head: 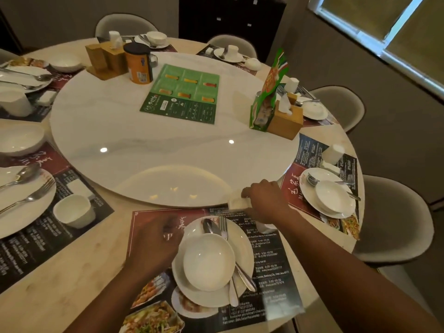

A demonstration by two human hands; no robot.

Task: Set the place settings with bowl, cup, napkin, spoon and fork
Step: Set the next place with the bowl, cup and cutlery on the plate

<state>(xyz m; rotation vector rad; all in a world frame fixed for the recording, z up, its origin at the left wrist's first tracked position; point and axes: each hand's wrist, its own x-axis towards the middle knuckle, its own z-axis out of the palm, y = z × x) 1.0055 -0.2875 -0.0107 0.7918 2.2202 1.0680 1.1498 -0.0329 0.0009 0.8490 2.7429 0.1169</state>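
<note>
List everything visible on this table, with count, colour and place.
Turntable: one, white marble, table centre.
Menu card: one, green, on turntable.
Canister: one, orange, turntable's far side.
Tissue box: one, wooden, turntable's right edge.
Chairs: at least four, grey, around table.
Nearest plate: one, white, near placemat.
Bowl: one, white, on that plate.
Spoon, fork: one each, steel, on plate beside bowl.
Napkin: one, white, in right hand.
Right hand: fingers grip napkin.
Left hand: blurred, beside plate.
</note>
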